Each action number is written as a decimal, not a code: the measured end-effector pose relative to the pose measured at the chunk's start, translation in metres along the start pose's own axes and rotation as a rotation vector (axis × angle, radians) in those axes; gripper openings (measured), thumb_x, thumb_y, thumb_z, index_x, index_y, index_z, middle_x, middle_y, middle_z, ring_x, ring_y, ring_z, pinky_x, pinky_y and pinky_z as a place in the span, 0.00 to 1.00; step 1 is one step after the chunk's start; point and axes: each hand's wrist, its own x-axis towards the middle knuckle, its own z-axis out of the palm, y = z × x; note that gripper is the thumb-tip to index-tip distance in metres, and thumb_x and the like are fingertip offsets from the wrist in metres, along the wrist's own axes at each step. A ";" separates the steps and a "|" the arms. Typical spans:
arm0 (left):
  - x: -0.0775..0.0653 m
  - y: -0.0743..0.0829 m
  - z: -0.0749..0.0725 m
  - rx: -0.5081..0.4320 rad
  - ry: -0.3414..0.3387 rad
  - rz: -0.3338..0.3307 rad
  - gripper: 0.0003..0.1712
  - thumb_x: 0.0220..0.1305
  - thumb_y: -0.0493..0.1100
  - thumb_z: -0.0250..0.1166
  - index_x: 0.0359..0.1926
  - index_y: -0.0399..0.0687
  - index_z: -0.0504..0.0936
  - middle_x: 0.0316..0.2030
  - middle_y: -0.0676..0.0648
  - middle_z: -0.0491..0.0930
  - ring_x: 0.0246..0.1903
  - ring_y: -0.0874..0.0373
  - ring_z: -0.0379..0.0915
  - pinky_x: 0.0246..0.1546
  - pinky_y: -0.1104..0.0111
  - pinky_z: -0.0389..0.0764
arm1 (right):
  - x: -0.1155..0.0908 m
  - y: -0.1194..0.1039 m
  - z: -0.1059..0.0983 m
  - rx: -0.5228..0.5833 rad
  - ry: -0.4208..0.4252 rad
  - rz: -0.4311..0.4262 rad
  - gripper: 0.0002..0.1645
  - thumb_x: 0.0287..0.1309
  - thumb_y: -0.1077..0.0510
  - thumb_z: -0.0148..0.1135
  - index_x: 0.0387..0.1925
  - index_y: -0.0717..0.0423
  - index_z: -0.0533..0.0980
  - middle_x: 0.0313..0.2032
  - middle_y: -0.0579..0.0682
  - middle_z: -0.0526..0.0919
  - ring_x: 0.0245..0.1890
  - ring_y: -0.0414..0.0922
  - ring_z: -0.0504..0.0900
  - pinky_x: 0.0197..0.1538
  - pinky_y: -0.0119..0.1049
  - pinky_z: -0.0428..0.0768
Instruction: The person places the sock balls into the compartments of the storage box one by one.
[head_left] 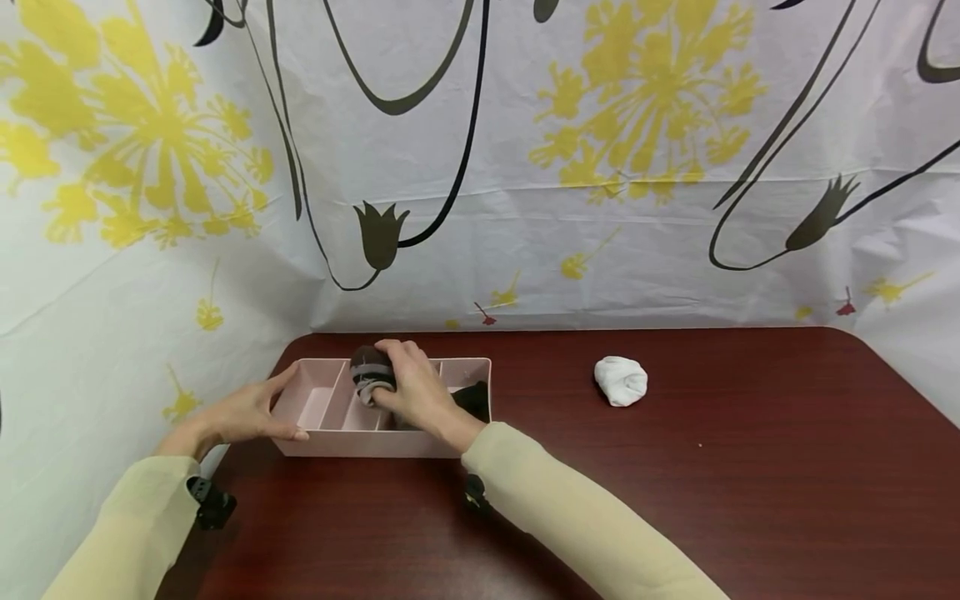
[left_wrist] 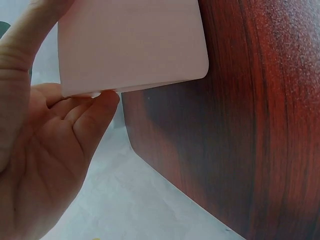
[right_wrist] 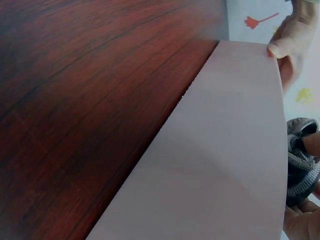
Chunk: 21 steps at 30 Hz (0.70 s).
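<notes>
A pale pink divided box (head_left: 360,444) sits at the left of the table. My left hand (head_left: 243,414) grips its left end, thumb on the front wall and fingers toward the back. In the left wrist view those fingers (left_wrist: 97,117) touch the box's edge. My right hand (head_left: 423,392) holds a rolled-up striped sock (head_left: 370,367), dark with grey bands, above the compartment beside the leftmost one. The right wrist view shows the sock (right_wrist: 300,172) just past the box's rim. Black cloth (head_left: 472,400) lies in the rightmost compartment. My right hand partly hides the middle of the box.
A white rolled bundle of cloth (head_left: 621,381) lies on the dark red wooden table (head_left: 675,500), to the right of the box. A white flower-patterned sheet (head_left: 480,233) hangs behind the table and along its left side.
</notes>
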 end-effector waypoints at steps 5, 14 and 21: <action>0.000 -0.001 0.000 -0.011 0.006 0.012 0.70 0.49 0.54 0.76 0.76 0.33 0.36 0.70 0.22 0.53 0.62 0.37 0.63 0.55 0.49 0.71 | 0.002 -0.002 0.004 -0.048 -0.004 -0.029 0.32 0.52 0.59 0.70 0.59 0.56 0.71 0.50 0.58 0.79 0.49 0.50 0.78 0.51 0.40 0.77; 0.001 -0.001 0.000 0.006 -0.001 0.014 0.70 0.50 0.54 0.75 0.76 0.33 0.37 0.70 0.23 0.54 0.61 0.39 0.64 0.54 0.52 0.71 | 0.009 -0.010 0.007 -0.196 -0.071 -0.079 0.29 0.56 0.56 0.68 0.60 0.54 0.73 0.52 0.55 0.78 0.50 0.48 0.76 0.49 0.35 0.78; 0.002 -0.001 0.000 0.001 0.000 0.016 0.69 0.50 0.54 0.75 0.76 0.32 0.37 0.69 0.22 0.56 0.57 0.41 0.68 0.50 0.57 0.73 | 0.016 -0.024 0.011 -0.407 -0.169 -0.061 0.28 0.58 0.51 0.67 0.59 0.52 0.74 0.52 0.52 0.77 0.51 0.47 0.75 0.47 0.34 0.79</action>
